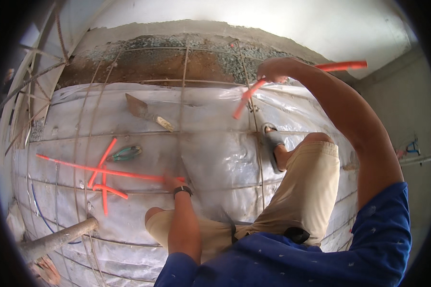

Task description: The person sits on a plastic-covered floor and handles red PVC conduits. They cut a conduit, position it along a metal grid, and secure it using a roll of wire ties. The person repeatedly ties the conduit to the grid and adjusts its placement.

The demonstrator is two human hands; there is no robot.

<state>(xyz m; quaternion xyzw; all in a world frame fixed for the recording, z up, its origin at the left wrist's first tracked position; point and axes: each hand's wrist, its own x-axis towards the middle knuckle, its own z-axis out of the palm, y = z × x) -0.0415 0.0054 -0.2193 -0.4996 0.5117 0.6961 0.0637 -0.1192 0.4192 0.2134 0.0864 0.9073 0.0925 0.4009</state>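
Observation:
My right hand [274, 70], out at the far right, is closed around an orange plastic pipe [246, 101]. Another orange length [342, 66] shows beyond my forearm; the arm hides whether the two join. My left hand [173, 182], slightly blurred and wearing a wristband, grips a long orange pipe [115, 173] near its right end. That pipe lies across a short straight orange piece [102, 162]. Below it are a second short piece [105, 203] and a curved one [115, 191]. Beyond them rest green-handled pliers [125, 153] and a flat-bladed trowel [138, 106].
A grid of thin steel bars [183, 81] spans the plastic sheeting [215, 158] underfoot. Bare soil and gravel [153, 62] run along the far wall. A thick round pole [57, 240] juts in at the lower left, near a rusty bar frame [38, 76].

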